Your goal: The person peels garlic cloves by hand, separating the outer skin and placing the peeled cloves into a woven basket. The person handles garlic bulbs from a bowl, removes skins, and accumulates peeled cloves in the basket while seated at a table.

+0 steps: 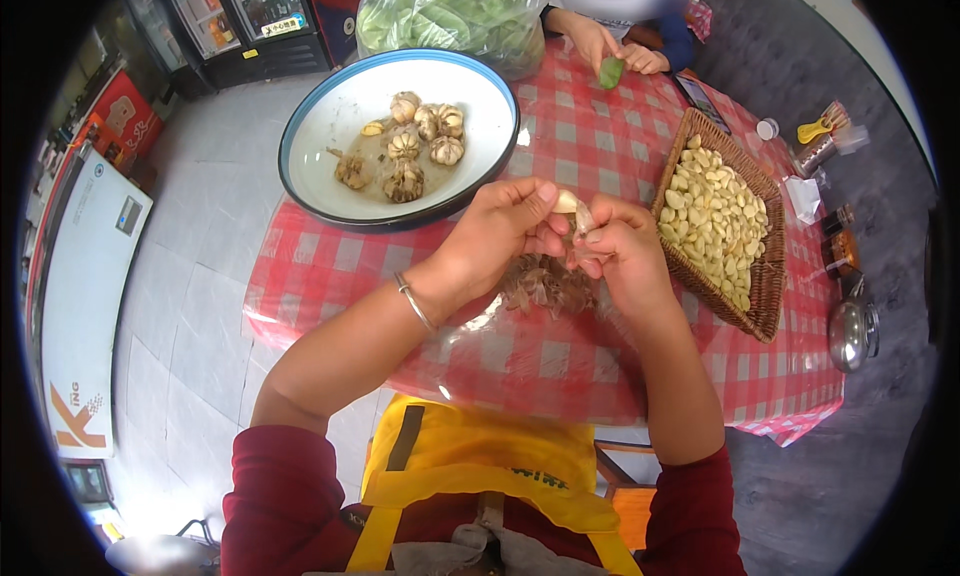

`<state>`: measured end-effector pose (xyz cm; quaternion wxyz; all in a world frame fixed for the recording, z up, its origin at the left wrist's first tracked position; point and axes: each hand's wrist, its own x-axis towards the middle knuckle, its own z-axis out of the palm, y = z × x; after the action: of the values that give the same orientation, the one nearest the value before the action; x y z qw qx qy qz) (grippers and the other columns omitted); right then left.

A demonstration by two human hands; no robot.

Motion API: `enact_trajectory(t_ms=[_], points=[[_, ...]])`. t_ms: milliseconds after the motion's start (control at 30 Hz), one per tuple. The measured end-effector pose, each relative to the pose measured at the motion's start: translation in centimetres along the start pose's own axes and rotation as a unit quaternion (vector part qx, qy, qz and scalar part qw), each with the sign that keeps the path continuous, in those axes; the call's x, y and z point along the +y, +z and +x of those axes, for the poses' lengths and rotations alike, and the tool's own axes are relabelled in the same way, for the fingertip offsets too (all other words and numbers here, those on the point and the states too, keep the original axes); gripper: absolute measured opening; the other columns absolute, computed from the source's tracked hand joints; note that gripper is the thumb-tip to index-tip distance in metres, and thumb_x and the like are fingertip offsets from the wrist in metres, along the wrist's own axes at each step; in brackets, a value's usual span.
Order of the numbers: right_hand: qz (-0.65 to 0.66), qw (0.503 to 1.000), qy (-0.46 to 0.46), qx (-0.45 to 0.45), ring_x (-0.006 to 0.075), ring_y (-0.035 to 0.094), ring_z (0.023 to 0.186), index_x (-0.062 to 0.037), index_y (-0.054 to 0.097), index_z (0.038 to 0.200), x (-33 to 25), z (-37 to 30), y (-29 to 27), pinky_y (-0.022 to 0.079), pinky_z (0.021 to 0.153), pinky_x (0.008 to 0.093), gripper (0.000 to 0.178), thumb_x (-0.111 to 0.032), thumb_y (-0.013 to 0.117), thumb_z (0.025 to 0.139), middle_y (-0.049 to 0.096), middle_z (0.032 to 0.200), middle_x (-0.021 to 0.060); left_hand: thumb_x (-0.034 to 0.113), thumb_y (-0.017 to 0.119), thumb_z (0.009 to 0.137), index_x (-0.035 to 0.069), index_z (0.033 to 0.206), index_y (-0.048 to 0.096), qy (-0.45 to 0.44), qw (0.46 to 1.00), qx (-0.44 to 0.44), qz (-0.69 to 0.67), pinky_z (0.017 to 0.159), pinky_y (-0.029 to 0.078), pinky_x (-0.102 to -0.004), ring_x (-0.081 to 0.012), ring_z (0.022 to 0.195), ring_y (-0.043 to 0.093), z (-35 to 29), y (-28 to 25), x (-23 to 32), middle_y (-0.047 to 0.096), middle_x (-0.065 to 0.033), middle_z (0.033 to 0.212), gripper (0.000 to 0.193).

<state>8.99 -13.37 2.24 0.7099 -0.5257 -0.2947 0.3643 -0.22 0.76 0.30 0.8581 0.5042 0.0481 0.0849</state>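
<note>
Both hands meet above the near half of the red-and-white checked counter (470, 366). Left hand (500, 224), silver bangle (413, 302) at its wrist: grip clamped on a pale garlic clove (566, 202), thumb against fingers. Right hand (625, 251), close beside it: grip pinched together on papery skin (584, 222) at the clove's lower end. Brown peelings (547, 286) heaped below the hands. Beyond the left hand, a white blue-rimmed basin (325, 126) holds garlic bulbs (403, 144). Right of the right hand, a tilted-looking wicker basket (768, 311) of bare cloves (715, 216). Far side: clear bag of greens (450, 21); beside it a co-worker's hands (588, 40) with a green leaf (611, 73).
</note>
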Motion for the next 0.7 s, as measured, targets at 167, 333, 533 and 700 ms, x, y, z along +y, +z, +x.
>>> enact_trajectory(t_ms=[167, 333, 533, 700], points=[[-0.050, 0.996, -0.013, 0.076, 0.0080, 0.044, 0.050, -0.0030, 0.053, 0.069, -1.1, -0.3, 0.1, 0.037, 0.050, 0.0225, 0.014, -0.011, 0.050, 0.081, 0.051, 0.060, 0.0017, 0.030, 0.041, 0.098, 0.004, 0.094, 0.056, -0.026, 0.999, 0.009, -0.041, 0.067, 0.050, -0.0284, -0.0127, 0.065, 0.055, -0.1, 0.2, 0.3, 0.058, -0.0037, 0.078, 0.031], [-0.277, 0.949, -0.088, 0.123, 0.0095, 0.049, 0.054, 0.0011, 0.055, 0.073, -0.5, -0.1, 0.2, 0.038, 0.051, 0.0267, 0.027, -0.020, 0.048, 0.087, 0.050, 0.058, 0.0032, 0.030, 0.040, 0.098, 0.004, 0.095, 0.056, -0.019, 0.999, 0.031, -0.033, 0.065, 0.050, -0.0284, -0.0125, 0.061, 0.053, -0.2, 0.3, 0.4, 0.056, -0.0034, 0.074, 0.031], [-0.496, 0.840, -0.187, 0.114, 0.0412, 0.055, 0.066, -0.0005, 0.058, 0.086, -0.1, -0.2, 0.1, 0.043, 0.058, 0.0449, 0.023, -0.020, 0.047, 0.091, 0.058, 0.074, 0.0221, 0.033, 0.042, 0.097, 0.003, 0.094, 0.055, -0.016, 0.999, 0.032, -0.007, 0.064, 0.049, -0.0263, -0.0123, 0.061, 0.052, -0.4, 0.7, 0.8, 0.054, -0.0031, 0.073, 0.033], [-0.550, 0.816, -0.149, 0.098, 0.0359, 0.058, 0.064, -0.0035, 0.060, 0.084, -0.1, -0.3, 0.0, 0.045, 0.057, 0.0424, 0.017, -0.019, 0.054, 0.085, 0.059, 0.070, 0.0183, 0.033, 0.049, 0.095, 0.002, 0.092, 0.055, -0.005, 0.999, 0.037, 0.008, 0.062, 0.047, -0.0243, -0.0120, 0.061, 0.052, -0.5, 1.0, 0.9, 0.053, -0.0027, 0.071, 0.032]])
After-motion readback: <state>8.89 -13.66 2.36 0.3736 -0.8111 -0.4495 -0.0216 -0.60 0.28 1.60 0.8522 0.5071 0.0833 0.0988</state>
